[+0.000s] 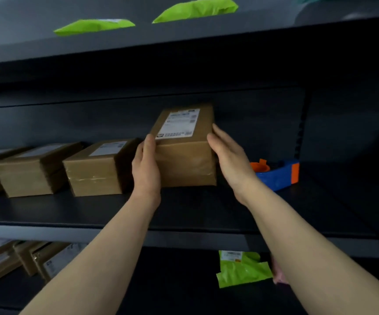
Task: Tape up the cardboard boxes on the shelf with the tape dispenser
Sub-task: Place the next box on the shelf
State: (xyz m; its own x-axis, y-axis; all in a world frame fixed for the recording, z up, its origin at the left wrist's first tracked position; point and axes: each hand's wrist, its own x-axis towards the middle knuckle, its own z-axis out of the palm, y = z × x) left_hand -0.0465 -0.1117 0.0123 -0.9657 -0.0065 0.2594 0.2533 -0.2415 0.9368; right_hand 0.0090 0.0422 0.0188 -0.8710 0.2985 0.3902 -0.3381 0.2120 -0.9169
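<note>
Positioning step: the label-topped brown cardboard box [185, 160] sits mid-way along the dark metal shelf [184, 214]. The left hand [146, 165] grips its left edge, while the right hand [229, 155] presses its right side with straight fingers. The next move likely means freeing the right hand for the blue-and-orange tape dispenser [278, 172], which lies just beyond, toward the shelf's right end.

Matt brown cardboard box [185, 153] under glossy tape; dark matt metal shelf [206, 212]; glossy plastic dispenser [277, 172].

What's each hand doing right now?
Left hand: grips the cardboard box at its left edge.
Right hand: open, straight fingers against the box's right side.
</note>
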